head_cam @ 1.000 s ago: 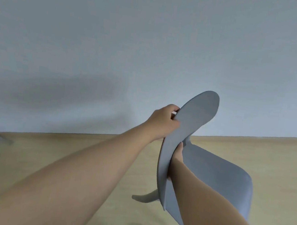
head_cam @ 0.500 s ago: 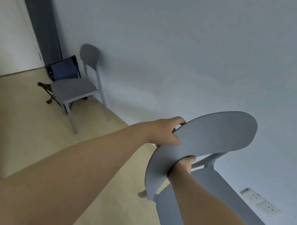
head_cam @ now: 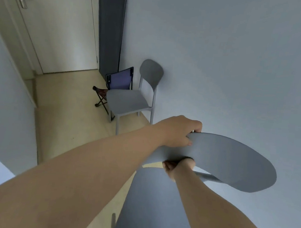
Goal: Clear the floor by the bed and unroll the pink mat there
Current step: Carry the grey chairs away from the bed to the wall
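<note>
I hold a grey plastic chair (head_cam: 229, 160) in front of me, tilted, its backrest towards the wall on the right. My left hand (head_cam: 179, 132) grips the top edge of the backrest. My right hand (head_cam: 176, 168) grips the backrest's lower edge from underneath, above the seat (head_cam: 149, 204). The pink mat and the bed are out of view.
A second grey chair (head_cam: 132, 99) stands against the wall ahead. Behind it are a folded purple chair (head_cam: 120, 79) and a small folding stool (head_cam: 101, 96). A white door (head_cam: 59, 27) closes the corridor's far end. A wall corner (head_cam: 10, 110) juts in at left.
The view has swung left along the wall, bringing the corridor, the door and the second chair into sight. The held chair has turned with me; both hands keep their grip.
</note>
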Available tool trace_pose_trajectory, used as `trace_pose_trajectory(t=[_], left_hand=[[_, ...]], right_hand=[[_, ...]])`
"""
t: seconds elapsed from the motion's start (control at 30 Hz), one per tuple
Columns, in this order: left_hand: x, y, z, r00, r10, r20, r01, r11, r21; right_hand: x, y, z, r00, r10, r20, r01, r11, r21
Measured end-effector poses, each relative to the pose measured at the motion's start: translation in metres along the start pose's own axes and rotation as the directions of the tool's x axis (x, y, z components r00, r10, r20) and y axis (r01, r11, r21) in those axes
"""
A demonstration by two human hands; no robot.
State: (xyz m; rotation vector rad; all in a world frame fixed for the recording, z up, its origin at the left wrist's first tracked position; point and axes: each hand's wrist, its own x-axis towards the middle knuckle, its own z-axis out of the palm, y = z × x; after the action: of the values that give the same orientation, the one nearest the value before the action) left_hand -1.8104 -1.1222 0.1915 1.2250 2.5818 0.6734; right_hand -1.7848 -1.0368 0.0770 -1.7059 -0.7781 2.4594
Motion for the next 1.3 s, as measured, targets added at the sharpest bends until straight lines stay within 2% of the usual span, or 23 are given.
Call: trace_pose_trajectory(t=[0.13, 0.33, 0.57, 0.87, 1.0, 1.1, 1.23, 1.3], left_hand=[[0.031, -0.064, -0.024, 1.000, -0.013, -0.028, 0.016, 0.992, 0.122], [0.101, -0.157, -0.045, 0.996, -0.051, 0.076, 0.034, 0.977, 0.209], [0.187, -0.263, -0.073, 0.977, -0.026, 0.213, -0.014, 0.982, 0.188], [0.283, -0.383, -0.079, 0.936, 0.169, 0.308, -0.203, 0.976, 0.083], [0.315, -0.409, -0.083, 0.924, 0.226, 0.309, -0.251, 0.967, 0.044], [0.340, -0.410, -0.073, 0.933, 0.220, 0.286, -0.257, 0.961, 0.100], [0.378, -0.406, -0.058, 0.977, 0.110, 0.184, -0.144, 0.972, 0.186], [0.397, -0.409, -0.053, 0.982, 0.046, 0.181, -0.080, 0.979, 0.188]], right_hand=[[0.028, 0.008, 0.072, 0.994, 0.085, 0.063, -0.090, 0.993, 0.082], [0.097, 0.003, 0.164, 0.989, 0.131, 0.067, -0.140, 0.975, 0.172], [0.164, -0.018, 0.262, 0.989, 0.137, 0.056, -0.148, 0.935, 0.321], [0.246, -0.033, 0.350, 0.997, 0.071, -0.028, -0.051, 0.893, 0.447], [0.264, -0.040, 0.374, 0.990, 0.088, -0.109, -0.034, 0.905, 0.423], [0.270, -0.056, 0.382, 0.973, 0.113, -0.201, -0.025, 0.918, 0.395], [0.278, -0.104, 0.376, 0.960, -0.043, -0.276, 0.110, 0.967, 0.231], [0.281, -0.128, 0.370, 0.944, -0.131, -0.304, 0.175, 0.977, 0.123]])
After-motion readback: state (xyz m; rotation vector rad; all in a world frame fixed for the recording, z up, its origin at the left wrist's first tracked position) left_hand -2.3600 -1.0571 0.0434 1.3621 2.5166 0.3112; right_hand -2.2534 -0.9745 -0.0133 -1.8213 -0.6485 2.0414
